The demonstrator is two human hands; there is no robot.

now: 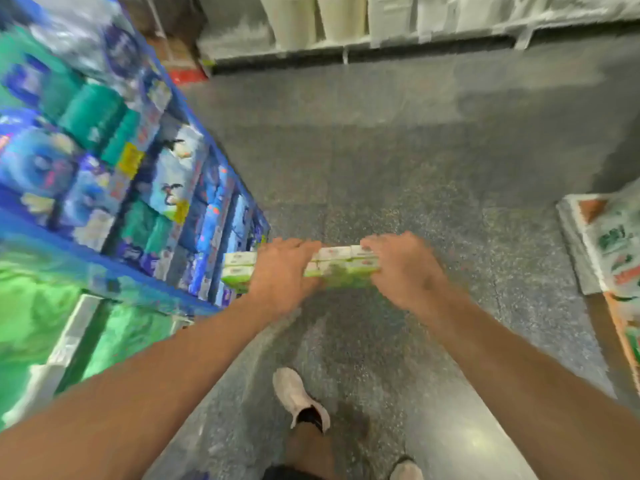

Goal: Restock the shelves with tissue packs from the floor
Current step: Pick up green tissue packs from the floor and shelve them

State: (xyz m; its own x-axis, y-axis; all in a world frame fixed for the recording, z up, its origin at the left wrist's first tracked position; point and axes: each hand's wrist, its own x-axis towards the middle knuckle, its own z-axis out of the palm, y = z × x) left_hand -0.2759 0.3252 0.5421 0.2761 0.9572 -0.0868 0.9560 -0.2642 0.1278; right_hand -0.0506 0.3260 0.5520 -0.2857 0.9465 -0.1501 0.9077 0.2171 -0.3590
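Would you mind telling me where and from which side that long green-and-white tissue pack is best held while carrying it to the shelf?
Probably from above, near both ends, as now: the left hand and right hand each take a grip over the top of the tissue pack. It is a long, level row of small packs, so a single middle grip might let it sag or tip.

Green packs, blue shelves, grey floor

The tissue packs are green and white; shelves have blue edges; floor is speckled grey; shoe is white.
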